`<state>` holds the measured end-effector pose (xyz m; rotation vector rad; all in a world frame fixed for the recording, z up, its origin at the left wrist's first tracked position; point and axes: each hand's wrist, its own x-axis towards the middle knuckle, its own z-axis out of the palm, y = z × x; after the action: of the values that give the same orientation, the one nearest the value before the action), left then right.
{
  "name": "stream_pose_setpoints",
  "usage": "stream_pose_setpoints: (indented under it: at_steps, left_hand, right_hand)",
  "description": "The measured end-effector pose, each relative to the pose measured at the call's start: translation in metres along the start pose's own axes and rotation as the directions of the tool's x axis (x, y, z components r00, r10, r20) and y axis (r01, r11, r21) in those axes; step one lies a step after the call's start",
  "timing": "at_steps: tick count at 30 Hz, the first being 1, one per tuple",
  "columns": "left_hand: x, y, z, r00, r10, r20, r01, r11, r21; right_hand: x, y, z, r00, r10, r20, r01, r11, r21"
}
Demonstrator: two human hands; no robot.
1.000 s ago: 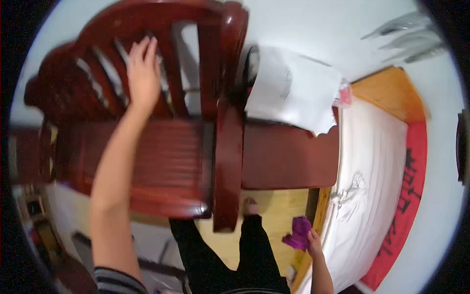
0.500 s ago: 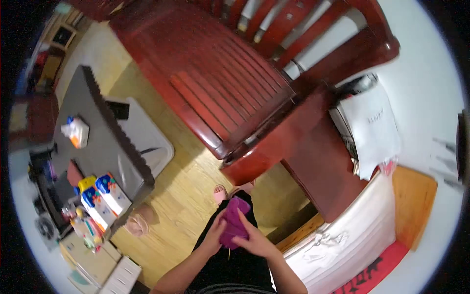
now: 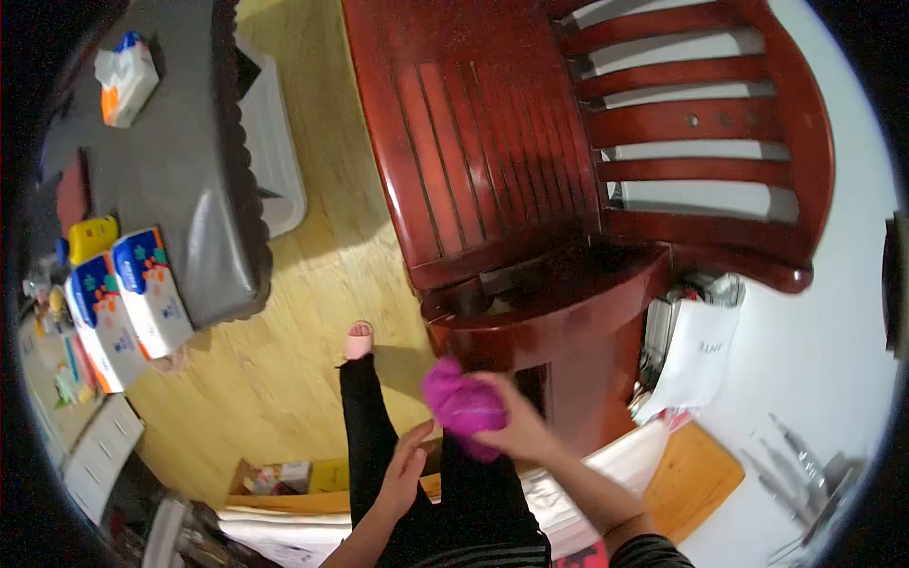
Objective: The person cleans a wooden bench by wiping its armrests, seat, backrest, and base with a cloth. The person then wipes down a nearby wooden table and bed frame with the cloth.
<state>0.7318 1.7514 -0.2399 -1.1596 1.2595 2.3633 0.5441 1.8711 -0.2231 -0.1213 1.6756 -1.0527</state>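
Note:
A crumpled purple cloth [image 3: 466, 405] is bunched in my right hand [image 3: 516, 421], whose fingers wrap round its right side. Just left of the cloth and lower, my left hand [image 3: 405, 471] has its fingers apart, with nothing seen in it. Both hands are in front of my black trousers, near the rounded arm [image 3: 559, 317] of a dark red wooden bench. The bench's slatted seat [image 3: 492, 161] stretches away beyond the cloth, its open-slatted back to the right.
On the left stands a table with a dark cover [image 3: 189, 180], bearing tissue packs [image 3: 151, 293] and a yellow bottle [image 3: 93, 239]. A white paper bag [image 3: 699, 352] is by the wall at right. A bed [image 3: 606, 469] lies behind my legs.
The view has swung round toward the bench and table. My hands came together on the cloth, then my left hand let go; the cloth is now bunched in my right hand.

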Motion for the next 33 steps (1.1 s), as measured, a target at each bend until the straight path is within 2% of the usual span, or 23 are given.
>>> stream_pose_setpoints:
  at_steps: [1,2,3,4,5,6,8,12,14,15,17,18,19,21,23,25,27,28,29,30,31,32,33]
  left_hand:
    - [0.019,-0.003,0.009,1.0,-0.005,-0.025,0.004,1.0,-0.028]
    - [0.036,-0.006,0.017,0.989,0.117,-0.093,-0.086,0.954,0.287]
    - [0.052,-0.008,0.026,0.966,0.233,-0.108,-0.128,0.801,0.584]
    - [0.076,-0.013,0.042,0.928,0.319,-0.19,-0.12,0.741,0.66]
    - [0.1,-0.016,0.056,0.897,0.38,-0.226,-0.141,0.73,0.668]
    - [0.125,-0.017,0.067,0.856,0.445,-0.263,-0.163,0.716,0.679]
    - [0.173,-0.024,0.083,0.738,0.58,-0.345,-0.166,0.652,0.74]
    - [0.204,-0.037,0.088,0.704,0.578,-0.412,-0.071,0.635,0.77]
    - [0.207,-0.039,0.085,0.698,0.573,-0.429,-0.088,0.664,0.743]
    - [0.205,-0.039,0.084,0.693,0.571,-0.44,-0.109,0.686,0.719]
    - [0.205,-0.039,0.083,0.686,0.576,-0.444,-0.089,0.673,0.734]
    - [0.206,-0.038,0.083,0.687,0.578,-0.44,-0.087,0.666,0.741]
    - [0.205,-0.038,0.085,0.69,0.576,-0.437,-0.083,0.663,0.744]
    - [0.203,-0.039,0.085,0.691,0.571,-0.443,-0.08,0.67,0.738]
    - [0.205,-0.038,0.085,0.684,0.585,-0.436,-0.09,0.66,0.745]
    - [0.206,-0.038,0.086,0.675,0.585,-0.45,-0.106,0.681,0.725]
    - [0.206,-0.04,0.083,0.668,0.601,-0.438,-0.127,0.673,0.729]
    - [0.206,-0.04,0.084,0.677,0.593,-0.436,-0.121,0.674,0.728]
    - [0.206,-0.039,0.082,0.684,0.588,-0.432,-0.113,0.671,0.733]
    - [0.208,-0.038,0.08,0.68,0.591,-0.434,-0.107,0.665,0.739]
    - [0.208,-0.038,0.08,0.681,0.595,-0.427,-0.109,0.659,0.744]
    - [0.206,-0.039,0.081,0.688,0.592,-0.421,-0.11,0.658,0.745]
    - [0.206,-0.04,0.081,0.688,0.585,-0.43,-0.099,0.662,0.743]
  right_hand:
    - [0.015,-0.017,-0.045,0.999,0.0,0.055,0.003,0.999,-0.048]
    - [0.033,-0.026,-0.09,0.999,-0.035,0.032,0.043,0.952,-0.304]
    - [0.055,-0.031,-0.127,0.982,-0.187,-0.018,0.152,0.848,-0.508]
    - [0.08,-0.029,-0.171,0.989,-0.15,-0.012,0.114,0.794,-0.597]
    - [0.101,-0.024,-0.207,0.993,-0.119,-0.009,0.081,0.726,-0.683]
    - [0.114,-0.019,-0.225,0.995,-0.1,0.006,0.077,0.722,-0.688]
    - [0.141,-0.006,-0.247,0.973,0.209,0.098,-0.044,0.584,-0.811]
    - [0.195,0.07,-0.246,0.917,0.311,0.25,0.067,0.497,-0.865]
    - [0.221,0.086,-0.244,0.907,0.383,0.175,0.099,0.211,-0.973]
    - [0.234,0.107,-0.249,0.902,0.391,0.182,0.105,0.211,-0.972]
    - [0.261,0.13,-0.253,0.922,0.387,-0.001,-0.016,0.037,-0.999]
    - [0.263,0.126,-0.249,0.927,0.371,0.05,0.042,0.028,-0.999]
    - [0.26,0.122,-0.247,0.925,0.376,0.057,0.052,0.022,-0.998]
    - [0.249,0.096,-0.237,0.849,0.481,0.217,0.038,0.355,-0.934]
    - [0.228,0.075,-0.211,0.841,0.373,0.391,0.245,0.382,-0.891]
    - [0.209,0.043,-0.189,0.75,0.419,0.512,0.059,0.729,-0.682]
    - [0.2,0.04,-0.184,0.778,0.175,0.604,0.253,0.792,-0.556]
    - [0.202,0.048,-0.196,0.798,0.273,0.537,0.115,0.807,-0.58]
    - [0.211,0.059,-0.217,0.809,0.237,0.538,0.216,0.731,-0.647]
    - [0.217,0.076,-0.241,0.841,0.213,0.498,0.316,0.552,-0.771]
    - [0.226,0.077,-0.26,0.85,0.33,0.41,0.294,0.35,-0.89]
    - [0.239,0.093,-0.284,0.839,0.491,0.233,0.093,0.292,-0.952]
    - [0.246,0.081,-0.289,0.824,0.553,0.126,0.086,0.098,-0.992]
